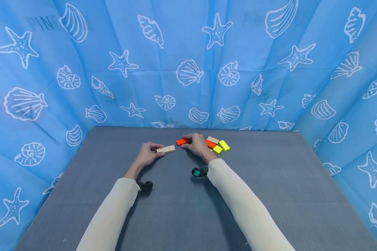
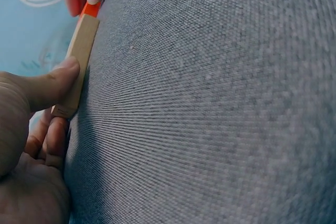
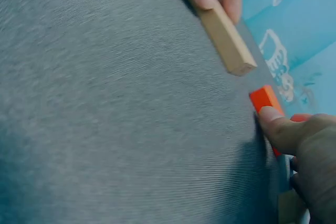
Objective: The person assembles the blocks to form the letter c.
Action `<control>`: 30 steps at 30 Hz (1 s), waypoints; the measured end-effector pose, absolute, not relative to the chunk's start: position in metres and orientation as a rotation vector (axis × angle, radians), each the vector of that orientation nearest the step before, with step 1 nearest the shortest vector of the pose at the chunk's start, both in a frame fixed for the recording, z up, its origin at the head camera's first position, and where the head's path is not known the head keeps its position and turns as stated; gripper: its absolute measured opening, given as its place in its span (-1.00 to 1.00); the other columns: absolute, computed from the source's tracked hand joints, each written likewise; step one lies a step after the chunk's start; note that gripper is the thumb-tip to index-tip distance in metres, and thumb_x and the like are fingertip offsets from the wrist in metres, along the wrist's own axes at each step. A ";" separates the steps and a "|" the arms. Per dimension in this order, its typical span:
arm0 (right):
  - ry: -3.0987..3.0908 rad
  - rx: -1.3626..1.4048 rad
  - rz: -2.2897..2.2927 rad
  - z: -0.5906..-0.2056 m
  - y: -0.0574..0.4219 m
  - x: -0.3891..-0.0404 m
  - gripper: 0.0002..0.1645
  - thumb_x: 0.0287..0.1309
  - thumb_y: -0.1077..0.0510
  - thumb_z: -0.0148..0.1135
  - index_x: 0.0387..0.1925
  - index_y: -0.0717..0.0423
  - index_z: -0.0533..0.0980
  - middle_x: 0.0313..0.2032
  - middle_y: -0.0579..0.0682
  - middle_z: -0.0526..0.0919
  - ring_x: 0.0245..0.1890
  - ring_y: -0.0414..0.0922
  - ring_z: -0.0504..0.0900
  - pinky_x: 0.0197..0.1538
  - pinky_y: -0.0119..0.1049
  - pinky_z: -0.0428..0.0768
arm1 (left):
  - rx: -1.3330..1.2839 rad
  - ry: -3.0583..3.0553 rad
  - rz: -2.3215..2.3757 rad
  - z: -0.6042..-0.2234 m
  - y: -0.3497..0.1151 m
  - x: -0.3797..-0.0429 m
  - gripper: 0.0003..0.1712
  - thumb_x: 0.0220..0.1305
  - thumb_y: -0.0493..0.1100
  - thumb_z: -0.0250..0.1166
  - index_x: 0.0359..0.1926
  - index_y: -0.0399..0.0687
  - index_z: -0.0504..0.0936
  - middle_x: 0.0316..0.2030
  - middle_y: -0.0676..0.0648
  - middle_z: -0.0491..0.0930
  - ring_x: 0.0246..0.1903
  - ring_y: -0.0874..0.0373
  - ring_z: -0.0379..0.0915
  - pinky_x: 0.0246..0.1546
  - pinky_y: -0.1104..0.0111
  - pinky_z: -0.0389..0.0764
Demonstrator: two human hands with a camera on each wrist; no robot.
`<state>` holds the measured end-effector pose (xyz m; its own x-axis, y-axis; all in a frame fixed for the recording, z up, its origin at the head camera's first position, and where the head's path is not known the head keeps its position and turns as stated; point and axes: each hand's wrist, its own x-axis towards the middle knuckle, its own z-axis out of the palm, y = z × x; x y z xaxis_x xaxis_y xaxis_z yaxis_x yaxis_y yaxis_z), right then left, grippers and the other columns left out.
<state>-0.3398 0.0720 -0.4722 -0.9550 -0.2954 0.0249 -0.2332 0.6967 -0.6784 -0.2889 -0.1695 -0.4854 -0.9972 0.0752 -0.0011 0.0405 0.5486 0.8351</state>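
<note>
My left hand [image 1: 147, 153] pinches a plain wooden block [image 1: 166, 149] near one end, thumb on the near side; the left wrist view shows the thumb across the block [image 2: 79, 59]. To its right, my right hand [image 1: 196, 144] holds an orange block [image 1: 181, 142] between thumb and fingers. In the right wrist view a small gap separates the wooden block [image 3: 228, 40] from the orange block [image 3: 266, 98]. Right beside the right hand lies a loose group: another orange block [image 1: 211, 144], a wooden block [image 1: 213, 139] and two yellow blocks [image 1: 224, 145], partly hidden by that hand.
A grey cloth-covered table [image 1: 176, 216] spreads beneath both arms. Behind it and along its sides hangs a blue curtain [image 1: 163, 80] with white shells and starfish. Dark devices [image 1: 200, 171] are strapped at both wrists.
</note>
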 end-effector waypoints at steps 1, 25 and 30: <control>2.825 -0.438 -1.112 -0.473 0.072 -0.339 -0.45 0.20 0.07 0.47 0.22 0.06 0.62 0.20 0.05 0.63 0.23 0.02 0.51 0.31 -0.01 0.38 | 0.102 2.727 1.475 -0.485 -0.169 -0.289 -0.68 0.25 -0.26 0.47 0.03 -0.23 0.75 -0.09 -0.22 0.55 -0.22 0.00 0.38 -0.21 0.25 0.41; 2.853 -0.552 -1.310 -0.467 0.084 -0.318 -0.55 0.08 0.10 0.57 0.04 0.09 0.72 0.01 0.03 0.70 0.00 -0.03 0.60 0.09 -0.11 0.54 | 0.089 2.743 1.470 -0.487 -0.167 -0.288 -0.62 0.23 -0.21 0.50 0.06 -0.19 0.75 -0.10 -0.21 0.56 -0.22 0.00 0.37 -0.22 0.24 0.39; 2.851 -0.557 -1.333 -0.462 0.092 -0.306 -0.54 0.07 0.12 0.58 0.04 0.08 0.72 -0.01 0.02 0.71 -0.01 -0.03 0.60 0.07 -0.12 0.55 | 0.106 2.750 1.465 -0.483 -0.163 -0.281 -0.65 0.21 -0.19 0.51 0.01 -0.20 0.77 -0.18 -0.17 0.57 -0.26 0.01 0.37 -0.27 0.24 0.38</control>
<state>-0.3064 0.0922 -0.4623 -0.9379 -0.2877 0.1939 -0.3333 0.5920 -0.7339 -0.2813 -0.1631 -0.4833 -0.9974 0.0712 0.0113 0.0491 0.5561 0.8297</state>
